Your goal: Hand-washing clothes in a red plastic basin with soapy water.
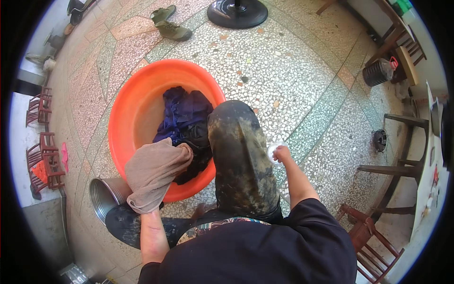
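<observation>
A brown towel [150, 174] drapes over my left hand, hiding its fingers; only the forearm [154, 230] shows below. The towel hangs over the near rim of a large orange plastic basin [122, 106]. Inside the basin lie dark blue and black wet-looking clothes [186, 113], bunched against its right side. To the right of my raised, mud-stained knee, my right hand [282, 154] reaches into a small round container [272, 147] with white contents, on the floor. Its fingers are curled, and I cannot tell whether they pinch anything.
A metal bucket [103, 193] lies tilted left of the basin. Green shoes [172, 30] and a black round stand base [237, 16] are ahead. Wooden chairs [49, 159] line the left wall; another chair [365, 234] stands behind right. A jug of dark liquid [377, 72] sits at right.
</observation>
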`<state>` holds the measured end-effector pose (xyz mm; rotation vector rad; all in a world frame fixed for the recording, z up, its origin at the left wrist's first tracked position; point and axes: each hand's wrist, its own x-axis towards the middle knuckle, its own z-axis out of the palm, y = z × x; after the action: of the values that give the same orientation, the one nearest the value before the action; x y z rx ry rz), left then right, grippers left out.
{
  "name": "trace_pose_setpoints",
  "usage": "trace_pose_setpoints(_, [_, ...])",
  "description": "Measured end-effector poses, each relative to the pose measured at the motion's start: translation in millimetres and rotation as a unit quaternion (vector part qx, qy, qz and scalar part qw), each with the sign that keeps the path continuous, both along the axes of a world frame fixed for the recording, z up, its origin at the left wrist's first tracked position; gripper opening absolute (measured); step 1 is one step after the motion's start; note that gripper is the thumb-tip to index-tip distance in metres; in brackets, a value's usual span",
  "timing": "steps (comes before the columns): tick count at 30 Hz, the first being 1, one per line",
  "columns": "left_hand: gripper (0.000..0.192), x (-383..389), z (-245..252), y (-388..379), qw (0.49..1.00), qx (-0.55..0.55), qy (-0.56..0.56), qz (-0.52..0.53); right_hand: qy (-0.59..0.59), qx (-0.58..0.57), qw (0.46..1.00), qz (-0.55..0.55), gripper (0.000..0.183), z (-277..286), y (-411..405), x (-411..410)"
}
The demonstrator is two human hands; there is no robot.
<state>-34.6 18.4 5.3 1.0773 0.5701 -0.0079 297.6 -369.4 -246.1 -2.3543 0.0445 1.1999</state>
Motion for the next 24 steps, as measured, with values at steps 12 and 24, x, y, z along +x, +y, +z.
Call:
trace_pose_setpoints(12, [0.030, 25, 24, 4, 0.929, -0.191, -0.169, 0.269, 0.102, 0.528, 0.838, 0.094, 0.016, 382, 160, 80])
trace_pose_setpoints(24, [0.053, 12, 137, 31, 0.873, 0.470, 0.078, 0.107, -0.391, 0.287, 0.802, 0.348, 0.015, 275, 415, -205])
